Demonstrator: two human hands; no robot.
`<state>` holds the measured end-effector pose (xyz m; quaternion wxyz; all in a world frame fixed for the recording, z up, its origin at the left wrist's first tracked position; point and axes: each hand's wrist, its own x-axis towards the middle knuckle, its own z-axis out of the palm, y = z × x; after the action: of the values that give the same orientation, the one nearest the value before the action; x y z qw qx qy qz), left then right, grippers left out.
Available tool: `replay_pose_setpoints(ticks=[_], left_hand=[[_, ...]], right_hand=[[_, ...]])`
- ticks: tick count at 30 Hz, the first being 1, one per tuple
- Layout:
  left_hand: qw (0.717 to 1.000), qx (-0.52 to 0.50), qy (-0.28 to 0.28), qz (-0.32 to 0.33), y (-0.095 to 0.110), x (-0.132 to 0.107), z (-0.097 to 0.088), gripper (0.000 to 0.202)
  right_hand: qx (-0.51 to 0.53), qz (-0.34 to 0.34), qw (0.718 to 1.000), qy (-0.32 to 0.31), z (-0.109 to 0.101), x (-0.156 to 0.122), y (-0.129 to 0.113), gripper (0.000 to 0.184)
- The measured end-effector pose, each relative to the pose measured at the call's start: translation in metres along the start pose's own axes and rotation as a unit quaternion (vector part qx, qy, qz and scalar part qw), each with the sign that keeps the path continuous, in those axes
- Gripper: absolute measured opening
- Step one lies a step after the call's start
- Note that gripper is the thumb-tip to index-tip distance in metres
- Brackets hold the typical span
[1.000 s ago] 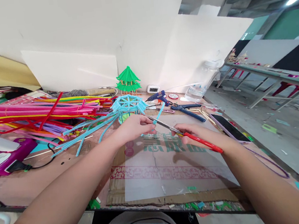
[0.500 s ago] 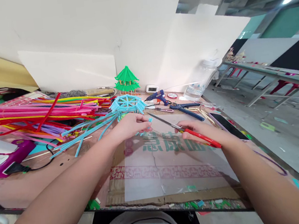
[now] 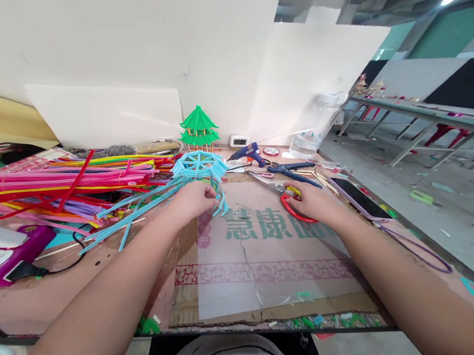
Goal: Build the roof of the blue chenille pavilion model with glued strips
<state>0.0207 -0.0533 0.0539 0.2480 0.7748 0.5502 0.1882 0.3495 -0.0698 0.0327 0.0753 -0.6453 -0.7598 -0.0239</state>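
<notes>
My left hand [image 3: 198, 198] has its fingers curled in beside several short light-blue pipe cleaner pieces [image 3: 222, 203]. Its fingertips are partly hidden, so whether a piece is pinched cannot be made out. Just beyond it stands a light-blue pipe cleaner frame [image 3: 199, 163] with spokes like a roof. My right hand [image 3: 315, 198] is closed on scissors [image 3: 294, 209] with red and yellow handles; their blades point away to the upper left, low over the work sheet. Long light-blue pipe cleaners [image 3: 127, 217] stretch leftward from behind my left wrist.
A green tiered roof model [image 3: 199, 129] stands by the wall. Bundled pipe cleaners [image 3: 60, 182] and a purple device [image 3: 17, 256] lie left. A glue gun [image 3: 247, 153], pliers [image 3: 294, 171], a phone [image 3: 360, 198] and a clear bottle [image 3: 314, 125] are right. A printed sheet [image 3: 272, 288] covers cardboard.
My left hand has moved left to the short blue pieces; the small blue bit at its fingertips no longer shows. In my right hand, the scissors have turned and dropped lower.
</notes>
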Motion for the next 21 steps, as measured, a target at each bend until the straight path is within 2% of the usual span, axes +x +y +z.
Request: replay_pose_setpoints(ticks=[3,6,10,13,16,21], left_hand=[[1.0,0.016,-0.013,-0.007,-0.001,-0.001,0.0,0.012],[1.0,0.012,-0.021,-0.012,0.001,-0.004,-0.001,0.014],[0.998,0.057,0.005,0.01,0.006,-0.007,-0.004,0.014],[0.999,0.053,0.006,0.002,0.008,-0.007,-0.005,0.014],[0.999,0.03,0.009,-0.009,0.008,-0.006,-0.003,0.015],[1.0,0.006,0.012,-0.004,0.007,-0.004,-0.002,0.017]], right_hand=[[-0.016,-0.009,1.0,0.01,-0.002,0.0,-0.002,0.052],[-0.039,-0.026,0.997,0.056,-0.007,-0.001,-0.008,0.045],[0.028,-0.052,0.992,0.108,-0.01,-0.004,-0.03,0.032],[0.084,-0.104,0.986,0.096,-0.01,-0.007,-0.053,0.028],[0.084,-0.174,0.979,0.065,-0.012,-0.003,-0.078,0.027],[0.04,-0.282,0.958,0.025,-0.011,0.028,-0.117,0.028]])
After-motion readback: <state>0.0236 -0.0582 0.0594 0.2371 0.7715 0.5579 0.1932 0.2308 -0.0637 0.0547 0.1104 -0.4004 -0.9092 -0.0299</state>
